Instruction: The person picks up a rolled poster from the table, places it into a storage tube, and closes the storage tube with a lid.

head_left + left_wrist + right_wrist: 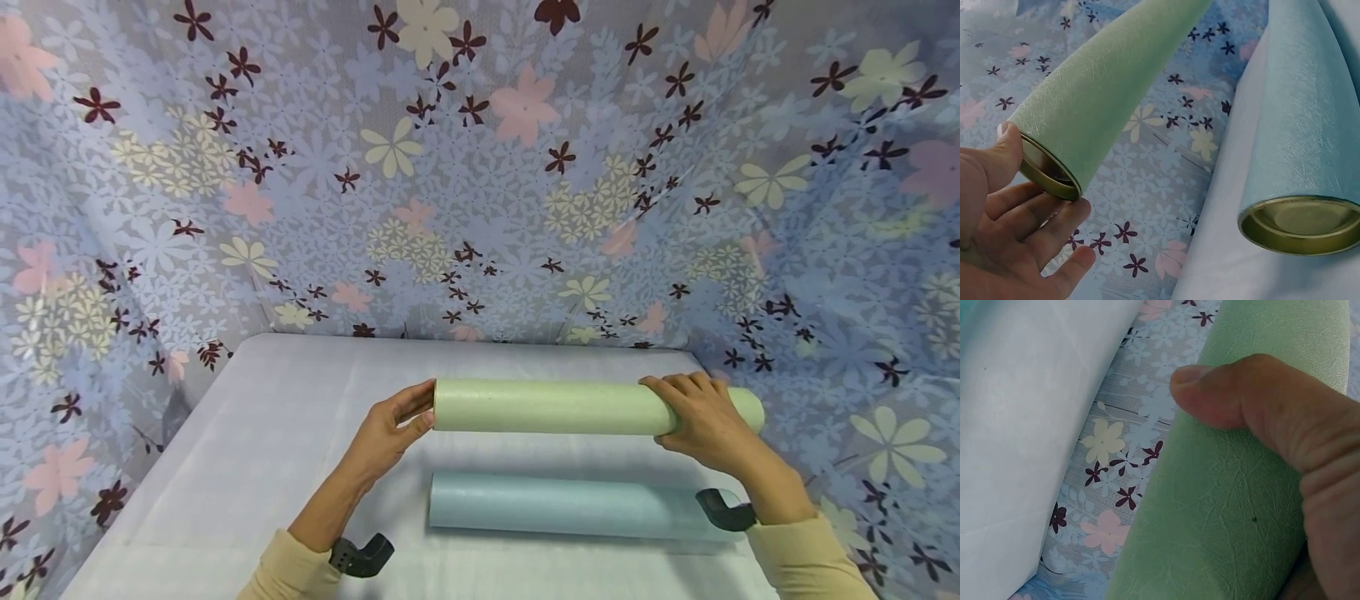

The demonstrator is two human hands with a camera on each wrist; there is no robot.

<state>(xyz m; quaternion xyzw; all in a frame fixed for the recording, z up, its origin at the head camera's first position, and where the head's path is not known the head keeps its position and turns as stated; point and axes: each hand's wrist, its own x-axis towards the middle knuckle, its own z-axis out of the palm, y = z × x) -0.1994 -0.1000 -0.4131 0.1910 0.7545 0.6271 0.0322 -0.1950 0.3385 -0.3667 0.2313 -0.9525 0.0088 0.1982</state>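
Between the hands: a green tube (555,407) was held level above the desk (247,467), spanning from one hand to the other.
Left hand (390,433): it cupped the tube's open, metal-rimmed end, thumb on top and fingers (1047,231) curled loosely beneath the rim, holding it lightly.
Right hand (701,421): it wrapped over the tube near its far end, thumb (1241,400) pressed on the textured covering, a firm grip.
Below the hands: a blue tube (577,506) lay on the white desk, just nearer the person, parallel to the green one and apart from it.
Behind the hands: a flowered cloth (480,167) hung as a backdrop.
Risk: judging by the light hold at the left rim, the green tube could slip there and drop onto the blue tube, setting it rolling.
Hidden: the green tube's inside and its right end cap could not be made out; the blue tube's right end was covered by the right wrist and its strap.
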